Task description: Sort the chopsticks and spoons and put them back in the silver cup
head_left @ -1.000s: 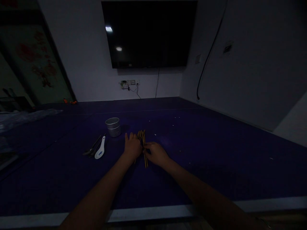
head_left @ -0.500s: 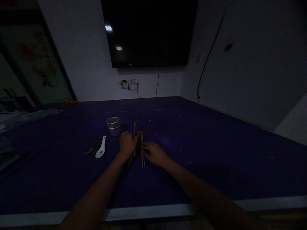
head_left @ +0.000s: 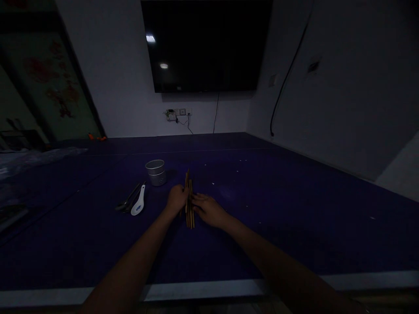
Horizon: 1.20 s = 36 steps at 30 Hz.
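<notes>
Several wooden chopsticks (head_left: 190, 220) are gathered in a narrow bundle between my two hands, their near ends lying on the dark blue tabletop. My left hand (head_left: 176, 198) closes on the bundle from the left, its thumb along the sticks and its other fingers mostly hidden. From the right, my right hand (head_left: 210, 210) presses its fingertips and thumb against the same sticks. Beyond my left hand stands a silver perforated metal cup (head_left: 156, 176). Left of my left hand lies a white soup spoon (head_left: 139, 204) with a blue mark, beside darker metal spoons (head_left: 123, 205).
Small white specks dot the blue table (head_left: 278, 196). Crumpled clear plastic (head_left: 36, 158) lies at the far left. A pale edge strip (head_left: 203, 288) runs along the front. Behind are a wall-mounted television (head_left: 209, 48) and sockets (head_left: 178, 112) with cables.
The chopsticks were in two separate groups, the left one slanted. Now they are together and more parallel, and my left hand has moved slightly right and nearer my right hand.
</notes>
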Each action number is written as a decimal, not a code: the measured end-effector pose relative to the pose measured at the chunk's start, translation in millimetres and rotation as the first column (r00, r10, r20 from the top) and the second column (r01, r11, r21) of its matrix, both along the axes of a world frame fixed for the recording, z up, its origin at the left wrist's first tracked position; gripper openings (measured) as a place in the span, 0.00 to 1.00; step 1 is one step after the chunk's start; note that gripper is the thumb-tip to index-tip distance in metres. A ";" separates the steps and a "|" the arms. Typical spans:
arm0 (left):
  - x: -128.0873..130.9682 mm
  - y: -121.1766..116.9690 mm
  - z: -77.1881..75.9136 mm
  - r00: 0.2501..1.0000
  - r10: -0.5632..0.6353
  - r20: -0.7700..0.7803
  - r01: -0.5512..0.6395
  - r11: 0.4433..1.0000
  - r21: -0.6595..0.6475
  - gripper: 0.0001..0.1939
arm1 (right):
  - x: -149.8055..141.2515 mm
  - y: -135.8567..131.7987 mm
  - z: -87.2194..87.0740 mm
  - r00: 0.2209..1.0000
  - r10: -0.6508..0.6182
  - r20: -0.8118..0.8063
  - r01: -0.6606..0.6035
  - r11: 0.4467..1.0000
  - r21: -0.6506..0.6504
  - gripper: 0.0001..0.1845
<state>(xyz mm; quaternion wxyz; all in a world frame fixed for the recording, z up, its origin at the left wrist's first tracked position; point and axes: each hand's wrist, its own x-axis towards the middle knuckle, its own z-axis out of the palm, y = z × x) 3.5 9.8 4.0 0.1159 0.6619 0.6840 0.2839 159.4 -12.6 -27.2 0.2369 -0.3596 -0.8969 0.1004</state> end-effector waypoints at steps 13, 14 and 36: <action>7.8 -2.3 -5.1 0.992 -0.056 -0.115 0.069 0.991 0.117 0.18 | 4.1 2.0 12.0 0.972 -0.216 -0.097 0.217 0.976 0.000 0.25; 10.0 -3.4 -6.0 0.991 -0.061 -0.118 0.074 0.991 0.107 0.18 | 5.1 2.4 13.3 0.960 -0.260 -0.100 0.261 0.965 -0.001 0.24; 28.2 -14.8 -10.6 0.953 -0.048 -0.298 0.061 0.998 0.034 0.19 | 9.4 14.6 1.7 0.973 -0.224 -0.056 0.220 0.973 -0.066 0.25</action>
